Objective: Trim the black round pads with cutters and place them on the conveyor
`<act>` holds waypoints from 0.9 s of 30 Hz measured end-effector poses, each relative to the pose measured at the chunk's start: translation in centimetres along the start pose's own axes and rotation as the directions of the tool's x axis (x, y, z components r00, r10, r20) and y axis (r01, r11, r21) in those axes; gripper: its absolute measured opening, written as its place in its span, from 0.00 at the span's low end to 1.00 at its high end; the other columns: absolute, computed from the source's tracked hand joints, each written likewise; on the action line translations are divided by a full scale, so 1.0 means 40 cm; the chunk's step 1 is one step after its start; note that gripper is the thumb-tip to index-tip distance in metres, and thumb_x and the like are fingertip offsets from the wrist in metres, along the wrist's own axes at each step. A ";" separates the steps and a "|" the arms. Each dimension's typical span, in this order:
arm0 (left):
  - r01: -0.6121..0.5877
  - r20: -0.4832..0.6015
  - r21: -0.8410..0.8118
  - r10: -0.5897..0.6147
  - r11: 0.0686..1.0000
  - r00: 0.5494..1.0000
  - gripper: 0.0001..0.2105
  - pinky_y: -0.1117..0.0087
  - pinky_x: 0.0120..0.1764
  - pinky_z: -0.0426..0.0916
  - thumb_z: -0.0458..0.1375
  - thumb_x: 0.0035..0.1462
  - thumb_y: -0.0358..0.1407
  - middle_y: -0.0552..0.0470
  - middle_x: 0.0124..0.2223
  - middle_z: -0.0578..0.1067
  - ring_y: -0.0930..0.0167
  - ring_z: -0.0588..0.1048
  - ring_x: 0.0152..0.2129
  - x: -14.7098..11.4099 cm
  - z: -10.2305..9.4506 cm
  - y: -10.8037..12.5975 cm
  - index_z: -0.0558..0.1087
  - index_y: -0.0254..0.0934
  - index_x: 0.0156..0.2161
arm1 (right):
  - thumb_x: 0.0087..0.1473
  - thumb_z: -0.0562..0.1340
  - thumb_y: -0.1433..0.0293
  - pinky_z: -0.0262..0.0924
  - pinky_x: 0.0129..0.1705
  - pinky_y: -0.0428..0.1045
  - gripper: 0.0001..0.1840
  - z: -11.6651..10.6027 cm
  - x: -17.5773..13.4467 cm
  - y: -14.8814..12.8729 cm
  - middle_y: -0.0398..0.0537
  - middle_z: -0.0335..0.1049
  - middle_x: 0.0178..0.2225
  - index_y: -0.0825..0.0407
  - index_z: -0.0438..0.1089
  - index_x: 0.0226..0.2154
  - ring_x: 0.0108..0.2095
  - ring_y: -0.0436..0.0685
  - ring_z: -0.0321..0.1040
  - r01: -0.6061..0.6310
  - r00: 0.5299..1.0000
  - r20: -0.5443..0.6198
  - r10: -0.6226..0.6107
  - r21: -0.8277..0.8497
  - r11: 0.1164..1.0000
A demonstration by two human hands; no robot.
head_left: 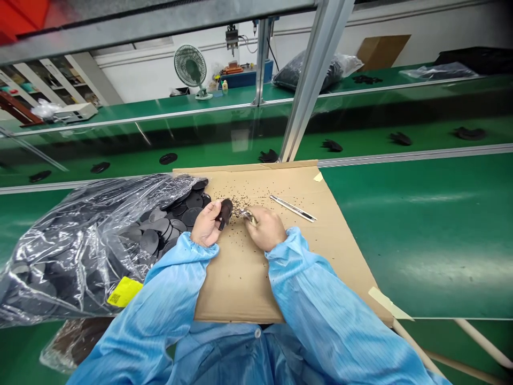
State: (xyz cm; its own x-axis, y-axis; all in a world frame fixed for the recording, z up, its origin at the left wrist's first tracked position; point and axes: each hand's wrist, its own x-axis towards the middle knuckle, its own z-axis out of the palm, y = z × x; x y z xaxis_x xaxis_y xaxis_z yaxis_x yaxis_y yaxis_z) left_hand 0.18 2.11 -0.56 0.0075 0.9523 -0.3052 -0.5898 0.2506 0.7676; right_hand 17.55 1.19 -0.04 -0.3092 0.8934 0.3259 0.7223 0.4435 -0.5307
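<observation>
Hands at far edge of brown cardboard sheet (pixel 248 278)
Left hand (pixel 206 224) grips flat black plastic disc (pixel 225 212); right hand (pixel 267 229) pinches small metal tool (pixel 248 215)

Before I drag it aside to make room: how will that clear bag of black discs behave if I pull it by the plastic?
The bag will probably sag and stretch, since its film is thin and crumpled. It looks heavy, being packed with black discs. Its mouth lies open beside the left hand, so discs may well slide out onto the cardboard sheet.

Desk fan (pixel 191 68) behind; cardboard box (pixel 381 50) far right
</observation>
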 end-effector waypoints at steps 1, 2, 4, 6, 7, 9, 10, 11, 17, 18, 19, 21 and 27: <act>-0.011 -0.004 -0.021 0.011 1.000 1.000 0.15 0.81 0.20 0.64 0.68 0.45 0.36 0.56 0.29 0.73 0.81 0.67 0.18 0.000 0.000 0.001 0.71 0.34 0.38 | 0.52 0.55 0.73 0.59 0.42 0.50 0.10 -0.002 0.003 0.007 0.50 0.73 0.36 0.51 0.71 0.35 0.38 0.58 0.67 -0.019 0.997 -0.074 0.021 0.019 1.000; -0.022 0.005 -0.040 0.022 0.999 1.000 0.14 0.81 0.22 0.65 0.68 0.46 0.34 0.55 0.30 0.73 0.81 0.68 0.19 -0.001 0.001 0.002 0.71 0.33 0.38 | 0.53 0.55 0.72 0.59 0.42 0.50 0.10 -0.003 0.006 0.014 0.51 0.73 0.35 0.52 0.71 0.35 0.38 0.59 0.67 -0.033 0.990 -0.136 0.039 0.041 0.999; -0.022 0.049 -0.064 0.025 0.998 0.998 0.13 0.80 0.25 0.69 0.67 0.46 0.30 0.54 0.31 0.73 0.80 0.70 0.22 -0.004 0.003 0.002 0.71 0.33 0.38 | 0.53 0.56 0.71 0.59 0.43 0.51 0.09 -0.006 0.010 0.023 0.51 0.72 0.34 0.52 0.71 0.35 0.38 0.59 0.67 -0.063 0.974 -0.212 0.079 0.082 0.995; -0.026 0.072 -0.076 0.032 0.997 0.997 0.12 0.77 0.29 0.71 0.66 0.45 0.26 0.54 0.30 0.72 0.77 0.72 0.24 -0.007 0.006 0.001 0.71 0.33 0.37 | 0.53 0.56 0.70 0.59 0.42 0.52 0.09 -0.007 0.013 0.030 0.50 0.72 0.34 0.51 0.70 0.36 0.38 0.60 0.66 -0.091 0.963 -0.245 0.113 0.102 0.991; -0.034 0.069 -0.081 0.039 0.996 0.997 0.13 0.75 0.31 0.72 0.66 0.44 0.25 0.55 0.29 0.72 0.76 0.73 0.25 -0.009 0.008 -0.001 0.70 0.33 0.36 | 0.53 0.56 0.69 0.59 0.42 0.52 0.09 -0.007 0.013 0.033 0.51 0.72 0.35 0.51 0.70 0.36 0.38 0.60 0.66 -0.100 0.957 -0.262 0.123 0.097 0.990; -0.041 0.055 -0.081 0.046 0.996 0.997 0.13 0.72 0.32 0.73 0.66 0.43 0.24 0.54 0.30 0.72 0.74 0.75 0.27 -0.010 0.011 -0.003 0.69 0.33 0.36 | 0.52 0.56 0.70 0.59 0.43 0.53 0.09 -0.009 0.015 0.045 0.52 0.71 0.35 0.51 0.70 0.36 0.39 0.61 0.66 -0.114 0.940 -0.317 0.127 0.058 0.992; -0.038 0.047 -0.075 0.042 0.996 0.998 0.13 0.71 0.32 0.73 0.65 0.44 0.24 0.54 0.29 0.72 0.73 0.75 0.27 -0.010 0.011 -0.003 0.69 0.34 0.36 | 0.52 0.56 0.70 0.59 0.44 0.54 0.10 -0.010 0.017 0.053 0.53 0.70 0.36 0.52 0.70 0.37 0.40 0.62 0.65 -0.124 0.927 -0.352 0.127 0.032 0.992; -0.033 0.040 -0.065 0.036 0.997 0.999 0.13 0.70 0.31 0.73 0.66 0.44 0.26 0.54 0.29 0.72 0.72 0.75 0.26 -0.010 0.011 -0.004 0.68 0.34 0.36 | 0.52 0.56 0.70 0.59 0.45 0.55 0.10 -0.012 0.019 0.062 0.54 0.70 0.37 0.52 0.70 0.37 0.40 0.62 0.65 -0.140 0.911 -0.390 0.133 0.009 0.990; 0.010 0.018 0.008 -0.010 1.000 1.000 0.14 0.69 0.27 0.72 0.65 0.49 0.37 0.52 0.28 0.73 0.70 0.75 0.23 -0.008 0.006 -0.005 0.68 0.34 0.38 | 0.51 0.57 0.68 0.61 0.45 0.56 0.10 -0.004 0.028 0.089 0.53 0.70 0.35 0.52 0.68 0.38 0.39 0.62 0.66 -0.176 0.887 -0.414 0.202 0.100 0.979; 0.020 0.029 0.017 -0.020 1.000 0.999 0.14 0.69 0.27 0.72 0.64 0.50 0.38 0.51 0.29 0.74 0.70 0.76 0.24 -0.008 0.006 -0.005 0.68 0.34 0.39 | 0.52 0.57 0.68 0.62 0.44 0.56 0.10 0.001 0.026 0.083 0.52 0.71 0.34 0.52 0.68 0.38 0.38 0.61 0.67 -0.145 0.900 -0.392 0.188 0.135 0.980; 0.027 0.041 0.024 -0.028 0.999 0.999 0.14 0.68 0.28 0.72 0.64 0.50 0.38 0.49 0.30 0.74 0.70 0.76 0.24 -0.009 0.005 -0.006 0.69 0.33 0.39 | 0.52 0.57 0.68 0.62 0.44 0.55 0.10 0.006 0.024 0.075 0.51 0.71 0.34 0.52 0.68 0.38 0.38 0.60 0.68 -0.111 0.914 -0.371 0.167 0.168 0.980; 0.038 0.057 0.038 -0.041 0.999 0.998 0.14 0.68 0.28 0.72 0.65 0.50 0.37 0.48 0.31 0.75 0.69 0.76 0.24 -0.011 0.006 -0.008 0.69 0.32 0.39 | 0.53 0.58 0.67 0.63 0.43 0.54 0.10 0.016 0.017 0.056 0.49 0.72 0.34 0.51 0.69 0.39 0.37 0.59 0.69 -0.045 0.938 -0.327 0.116 0.216 0.975; 0.007 0.063 0.063 -0.011 0.998 0.998 0.16 0.67 0.29 0.72 0.68 0.43 0.32 0.47 0.30 0.76 0.69 0.75 0.25 -0.020 0.018 -0.013 0.72 0.31 0.39 | 0.54 0.59 0.65 0.64 0.43 0.54 0.10 0.026 0.005 0.026 0.50 0.73 0.35 0.51 0.69 0.39 0.38 0.58 0.70 0.036 0.961 -0.274 0.043 0.275 0.961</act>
State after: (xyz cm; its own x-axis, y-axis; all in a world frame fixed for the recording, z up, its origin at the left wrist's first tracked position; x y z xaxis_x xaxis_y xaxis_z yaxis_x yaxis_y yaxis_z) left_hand 1.07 1.35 -0.31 0.0644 0.9586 -0.2772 -0.5380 0.2673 0.7994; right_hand 17.61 1.90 -1.36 -0.0968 0.8578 0.5048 0.5128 0.4777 -0.7133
